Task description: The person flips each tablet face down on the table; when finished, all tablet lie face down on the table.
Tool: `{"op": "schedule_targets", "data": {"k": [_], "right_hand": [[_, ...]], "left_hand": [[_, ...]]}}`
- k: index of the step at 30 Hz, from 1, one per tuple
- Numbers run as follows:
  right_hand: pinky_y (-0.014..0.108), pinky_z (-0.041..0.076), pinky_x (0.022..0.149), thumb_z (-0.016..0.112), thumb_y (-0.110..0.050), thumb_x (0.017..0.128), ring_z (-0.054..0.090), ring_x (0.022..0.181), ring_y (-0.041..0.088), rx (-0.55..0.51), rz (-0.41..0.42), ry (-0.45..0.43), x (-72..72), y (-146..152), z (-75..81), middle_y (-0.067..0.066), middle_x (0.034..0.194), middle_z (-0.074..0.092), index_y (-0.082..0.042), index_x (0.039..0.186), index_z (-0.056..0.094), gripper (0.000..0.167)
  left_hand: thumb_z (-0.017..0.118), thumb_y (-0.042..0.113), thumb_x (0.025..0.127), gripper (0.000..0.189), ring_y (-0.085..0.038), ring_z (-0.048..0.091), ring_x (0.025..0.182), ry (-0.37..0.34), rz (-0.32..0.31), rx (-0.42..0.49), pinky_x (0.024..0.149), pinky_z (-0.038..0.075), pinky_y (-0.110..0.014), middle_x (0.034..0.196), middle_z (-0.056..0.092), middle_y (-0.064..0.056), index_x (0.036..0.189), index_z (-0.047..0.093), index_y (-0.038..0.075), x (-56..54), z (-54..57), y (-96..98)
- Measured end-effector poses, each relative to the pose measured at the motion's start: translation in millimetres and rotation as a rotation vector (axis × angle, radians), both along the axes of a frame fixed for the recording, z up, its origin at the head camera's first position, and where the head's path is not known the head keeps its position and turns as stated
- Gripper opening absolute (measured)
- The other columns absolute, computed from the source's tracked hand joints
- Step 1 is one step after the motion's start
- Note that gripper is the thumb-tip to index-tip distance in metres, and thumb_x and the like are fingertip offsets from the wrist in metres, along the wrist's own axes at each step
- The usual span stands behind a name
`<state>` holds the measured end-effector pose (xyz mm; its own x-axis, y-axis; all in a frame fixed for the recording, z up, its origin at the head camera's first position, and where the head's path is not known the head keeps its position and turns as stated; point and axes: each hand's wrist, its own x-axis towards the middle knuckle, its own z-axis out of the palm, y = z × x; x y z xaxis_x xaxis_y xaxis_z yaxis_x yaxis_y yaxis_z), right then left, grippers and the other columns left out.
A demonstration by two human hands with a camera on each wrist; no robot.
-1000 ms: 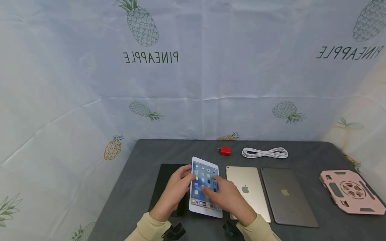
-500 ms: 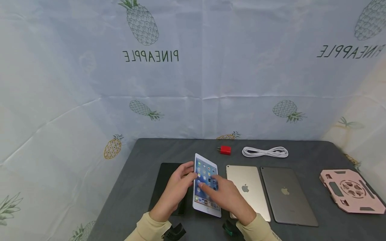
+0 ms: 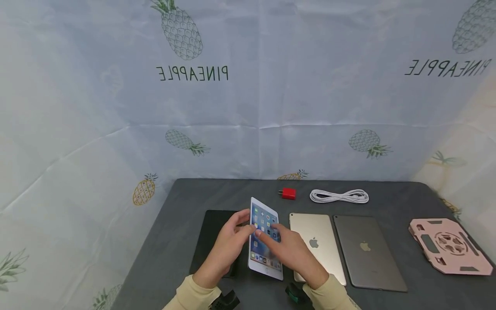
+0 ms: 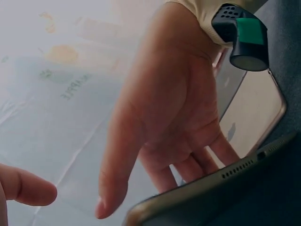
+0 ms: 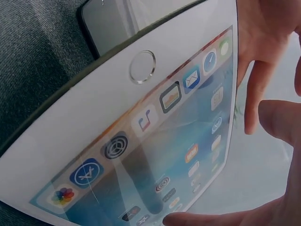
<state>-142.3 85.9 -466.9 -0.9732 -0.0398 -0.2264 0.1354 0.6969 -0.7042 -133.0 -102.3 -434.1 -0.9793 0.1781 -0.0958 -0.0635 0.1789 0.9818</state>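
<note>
A white-framed tablet (image 3: 258, 250) with its screen lit stands tilted, its left edge raised. My left hand (image 3: 222, 249) grips that edge, the thumb over the front and fingers going behind. Over the screen reaches my right hand (image 3: 296, 255), thumb and index finger extended. In the right wrist view the index fingertip is right at the app icons below the home button (image 5: 142, 67). The left wrist view shows the tablet's bottom edge (image 4: 244, 168) with its speaker holes, and the right hand (image 4: 169, 103) with spread fingers partly hidden behind it.
A black tablet (image 3: 206, 234) lies under my left forearm. On the right are a gold tablet (image 3: 311, 228), a dark grey tablet (image 3: 364, 262) and a pink case (image 3: 449, 245). Toward the table's back are a red charger plug (image 3: 288, 193) and a coiled white cable (image 3: 339, 196).
The white tablet has tilted further and shifted slightly right and up. My right thumb has slid up and left over the screen, close to the left thumb.
</note>
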Motion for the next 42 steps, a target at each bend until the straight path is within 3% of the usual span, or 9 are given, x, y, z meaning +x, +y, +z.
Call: {"op": "schedule_targets", "data": {"k": [8, 13, 23, 31, 37, 42], "right_hand": [[0.054, 0.065, 0.087, 0.059, -0.08, 0.095, 0.077, 0.109, 0.029, -0.062, 0.002, 0.027, -0.4, 4.9, -2.1, 0.02, 0.137, 0.073, -0.004, 0.153, 0.058, 0.096], [0.052, 0.065, 0.082, 0.061, -0.078, 0.096, 0.077, 0.106, 0.029, -0.104, 0.003, 0.031, 0.8, 6.2, -2.7, 0.021, 0.135, 0.073, -0.003, 0.153, 0.057, 0.094], [0.058, 0.064, 0.088, 0.061, -0.076, 0.096, 0.075, 0.112, 0.033, -0.149, -0.01, 0.001, 1.3, 9.3, 3.3, 0.023, 0.143, 0.068, -0.004, 0.157, 0.053, 0.095], [0.055, 0.066, 0.086, 0.065, -0.074, 0.095, 0.075, 0.111, 0.032, -0.198, -0.026, -0.016, -0.1, 11.8, 6.3, 0.023, 0.142, 0.068, -0.003, 0.154, 0.055, 0.093], [0.052, 0.068, 0.081, 0.068, -0.069, 0.095, 0.076, 0.105, 0.031, -0.284, -0.023, -0.05, -0.3, 13.6, 7.0, 0.025, 0.143, 0.067, -0.002, 0.155, 0.054, 0.091], [0.05, 0.068, 0.079, 0.069, -0.064, 0.097, 0.077, 0.108, 0.032, -0.313, -0.029, -0.056, 0.8, 16.1, 10.9, 0.025, 0.143, 0.067, -0.001, 0.154, 0.054, 0.086]], "left_hand": [[0.064, 0.027, 0.105, 0.062, -0.026, 0.062, 0.127, 0.017, -0.026, 0.0, 0.113, 0.055, -0.052, 0.161, 0.052, -0.016, 0.162, 0.046, 0.009, -1.4, 4.6, 5.7], [0.062, 0.028, 0.106, 0.064, -0.027, 0.063, 0.128, 0.029, -0.053, 0.023, 0.115, 0.054, -0.053, 0.161, 0.052, -0.018, 0.163, 0.043, 0.005, -3.0, 4.7, 7.6], [0.061, 0.029, 0.106, 0.066, -0.027, 0.067, 0.127, 0.031, -0.077, 0.024, 0.117, 0.05, -0.057, 0.162, 0.051, -0.019, 0.162, 0.043, -0.001, -7.4, 4.6, 12.5], [0.053, 0.037, 0.113, 0.065, -0.039, 0.054, 0.148, 0.031, -0.083, 0.073, 0.121, 0.047, -0.059, 0.169, 0.042, -0.023, 0.163, 0.042, -0.002, -6.6, 4.6, 20.2], [0.046, 0.044, 0.115, 0.064, -0.035, 0.06, 0.136, 0.002, -0.068, 0.083, 0.119, 0.049, -0.058, 0.167, 0.044, -0.02, 0.161, 0.046, 0.0, -7.6, 4.1, 21.0], [0.039, 0.046, 0.117, 0.065, -0.033, 0.065, 0.13, 0.0, -0.13, 0.1, 0.116, 0.052, -0.056, 0.159, 0.052, -0.024, 0.159, 0.047, -0.002, -10.9, 0.8, 22.7]]}}
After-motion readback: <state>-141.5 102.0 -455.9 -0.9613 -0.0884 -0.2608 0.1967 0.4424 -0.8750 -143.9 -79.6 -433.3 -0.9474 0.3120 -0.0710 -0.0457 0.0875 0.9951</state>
